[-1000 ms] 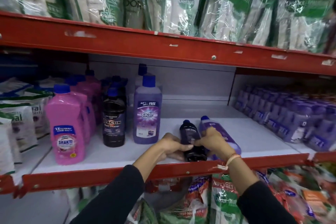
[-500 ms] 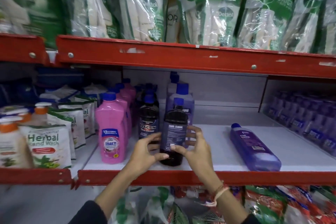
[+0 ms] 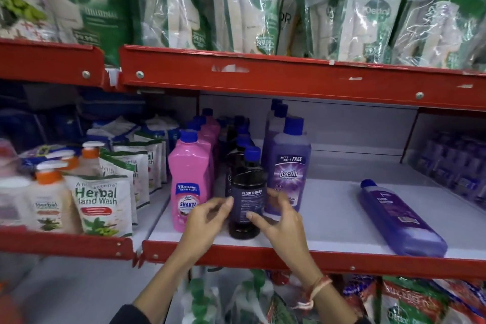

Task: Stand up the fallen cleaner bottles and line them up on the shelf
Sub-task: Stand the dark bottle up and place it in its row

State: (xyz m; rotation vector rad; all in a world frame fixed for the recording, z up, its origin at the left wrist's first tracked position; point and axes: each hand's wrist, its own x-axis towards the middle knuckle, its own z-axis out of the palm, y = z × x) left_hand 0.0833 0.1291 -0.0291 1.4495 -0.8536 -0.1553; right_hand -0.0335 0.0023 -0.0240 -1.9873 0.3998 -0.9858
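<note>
A black floor-cleaner bottle [image 3: 247, 187] with a blue cap stands upright at the front of the white shelf [image 3: 328, 221], between a pink Shakti bottle [image 3: 188, 179] and a purple Bactin bottle [image 3: 289, 166]. My left hand [image 3: 207, 218] touches its left side with the fingertips. My right hand [image 3: 284, 221] wraps its right side, thumb on the label. Further right, a purple bottle [image 3: 399, 218] lies on its side near the shelf's front edge, cap pointing to the back.
Rows of pink, black and purple bottles stand behind the front ones. Herbal hand wash pouches [image 3: 100, 202] and pump bottles [image 3: 50, 197] fill the left bay. Several purple bottles [image 3: 455, 166] fill the right bay. Dettol refill pouches [image 3: 252, 8] hang over the red upper shelf.
Both hands lifted the black bottle from lying beside the purple one, carried it left and set it upright in front of the black row. The purple bottle stayed lying.
</note>
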